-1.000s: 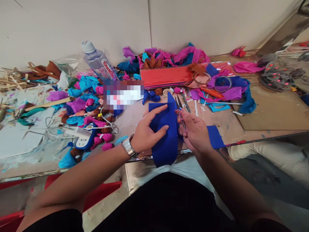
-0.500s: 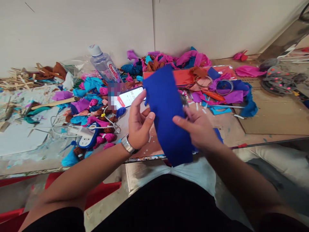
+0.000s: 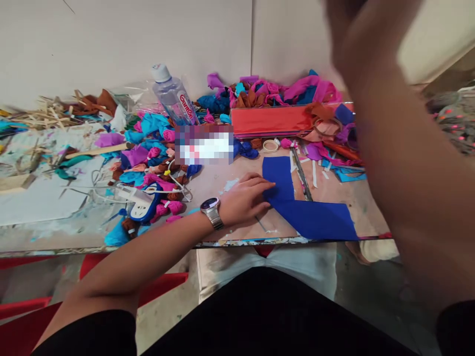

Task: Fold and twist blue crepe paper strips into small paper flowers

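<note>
Two dark blue sheets, crepe paper by their look, lie on the table in front of me: one upright sheet [image 3: 280, 173] and one slanting sheet [image 3: 322, 221] that meets its lower end. My left hand [image 3: 247, 199] lies low on the table with fingers stretched, its fingertips touching the left edge of the blue paper. A metal wristwatch [image 3: 212, 212] is on that wrist. Raised close to the camera at the upper right is my right hand [image 3: 365, 34], blurred and cut off by the frame's top; its fingers do not show clearly.
A bottle [image 3: 174, 99] and a partly blurred-out phone [image 3: 211, 148] stand among crumpled colored pieces [image 3: 148, 148]. A blue-and-white power strip [image 3: 146, 203] with cables lies left. Behind are a red packet [image 3: 270, 121] and a tape roll [image 3: 270, 145]. Wooden sticks [image 3: 48, 116] lie far left.
The blue sheet held up between both hands now lies on the table. My left hand has come down beside it, while my right hand has swung up to the upper right.
</note>
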A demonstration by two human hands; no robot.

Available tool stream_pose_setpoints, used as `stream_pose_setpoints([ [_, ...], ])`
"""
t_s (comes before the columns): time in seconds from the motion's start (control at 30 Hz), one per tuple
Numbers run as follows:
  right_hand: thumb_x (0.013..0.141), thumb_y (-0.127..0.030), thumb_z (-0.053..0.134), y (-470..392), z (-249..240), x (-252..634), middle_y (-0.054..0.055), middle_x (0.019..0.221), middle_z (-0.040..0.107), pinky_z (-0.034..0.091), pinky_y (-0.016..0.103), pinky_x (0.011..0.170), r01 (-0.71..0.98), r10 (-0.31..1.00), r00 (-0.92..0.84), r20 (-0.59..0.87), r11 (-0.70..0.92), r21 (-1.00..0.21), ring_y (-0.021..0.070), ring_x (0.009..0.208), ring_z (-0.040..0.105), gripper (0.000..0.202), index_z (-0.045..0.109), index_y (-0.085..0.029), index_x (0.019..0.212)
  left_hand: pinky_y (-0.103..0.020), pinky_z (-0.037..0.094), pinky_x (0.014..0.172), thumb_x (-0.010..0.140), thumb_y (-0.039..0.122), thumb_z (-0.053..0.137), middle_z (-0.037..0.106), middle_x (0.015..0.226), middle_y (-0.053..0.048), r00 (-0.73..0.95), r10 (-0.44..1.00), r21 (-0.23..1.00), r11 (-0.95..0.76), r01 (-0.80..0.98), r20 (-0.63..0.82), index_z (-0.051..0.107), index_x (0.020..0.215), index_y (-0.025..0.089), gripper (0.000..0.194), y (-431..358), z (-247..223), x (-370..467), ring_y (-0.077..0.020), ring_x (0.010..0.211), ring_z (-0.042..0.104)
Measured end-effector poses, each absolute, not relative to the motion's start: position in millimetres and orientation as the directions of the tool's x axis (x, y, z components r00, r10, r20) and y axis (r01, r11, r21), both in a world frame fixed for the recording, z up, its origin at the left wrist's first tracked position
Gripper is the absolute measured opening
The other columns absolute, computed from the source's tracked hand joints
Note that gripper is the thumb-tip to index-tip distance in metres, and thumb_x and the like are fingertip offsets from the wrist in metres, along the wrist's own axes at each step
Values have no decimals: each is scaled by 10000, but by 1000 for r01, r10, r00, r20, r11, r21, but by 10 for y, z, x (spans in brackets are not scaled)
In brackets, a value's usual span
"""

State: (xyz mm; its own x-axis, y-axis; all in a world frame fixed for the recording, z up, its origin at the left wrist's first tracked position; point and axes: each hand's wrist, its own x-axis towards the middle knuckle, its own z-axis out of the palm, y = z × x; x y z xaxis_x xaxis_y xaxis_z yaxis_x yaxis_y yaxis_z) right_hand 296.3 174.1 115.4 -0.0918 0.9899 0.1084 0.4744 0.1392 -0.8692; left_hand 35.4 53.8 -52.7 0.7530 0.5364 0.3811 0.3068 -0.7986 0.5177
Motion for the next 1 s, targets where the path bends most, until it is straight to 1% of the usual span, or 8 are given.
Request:
stream_pose_setpoints([
  [0.07,993,-669,600,2077,937,3003,101,1354,749,553,573,1054,784,905,-92,415,323,-531,432,1447,536,525,716,-301,1348,-469,571,1039,985,294,688,767,1181,-116,780,500,503,-817,281,376,717,1345,203,372,544,-548,356,-266,1141,645],
  [0.1,986,-691,593,2190,760,3002,117,1412,726,487,635,1119,876,897,-163,411,323,-358,440,1422,547,579,712,-269,1364,-449,581,1011,991,280,681,775,1131,-108,793,481,497,-826,267,373,738,1312,209,334,546,-555,354,-255,1102,653],
  [0.13,990,-678,606,2265,560,2991,147,1391,737,415,662,1158,893,902,-181,391,318,-320,444,1388,575,622,718,-179,1345,-432,587,990,995,268,676,779,1096,-101,804,467,490,-833,258,369,750,1291,211,310,547,-559,349,-249,1084,655],
  [0.23,996,-718,540,2304,36,2956,198,1354,746,454,454,1077,904,937,-260,234,321,-281,334,1268,675,753,677,-88,1386,-424,585,977,996,261,669,781,1043,-87,823,447,467,-845,260,351,765,1236,211,263,542,-550,329,-257,1084,646],
  [0.5,997,-662,582,1958,-84,2952,211,1307,761,493,495,898,942,941,-295,169,315,-111,424,1129,694,652,636,-182,1435,-393,602,906,985,214,575,777,1086,-89,776,456,620,-777,108,437,717,1227,227,281,439,-370,321,-209,975,723],
  [0.83,1017,-450,680,2134,-12,3067,242,1449,642,413,446,1027,919,903,-301,308,361,-160,343,1277,558,634,560,-90,1525,-313,605,789,966,235,664,781,1018,-61,616,532,673,-740,5,581,725,1262,268,304,432,-121,239,-168,886,732],
  [0.9,965,-451,742,2017,68,3008,228,1465,640,393,482,1071,892,897,-249,364,359,-275,362,1330,501,690,548,-104,1529,-297,607,783,955,226,691,783,1055,-63,588,583,695,-717,48,561,730,1255,263,304,463,-103,213,-164,919,741],
  [1.0,993,-570,634,1574,173,2855,136,1310,740,476,460,1026,648,893,-359,271,448,-615,327,1190,632,488,726,-218,1318,-297,616,789,953,242,714,792,1129,-74,536,668,743,-661,107,517,733,1254,253,302,477,-28,198,-178,978,760],
])
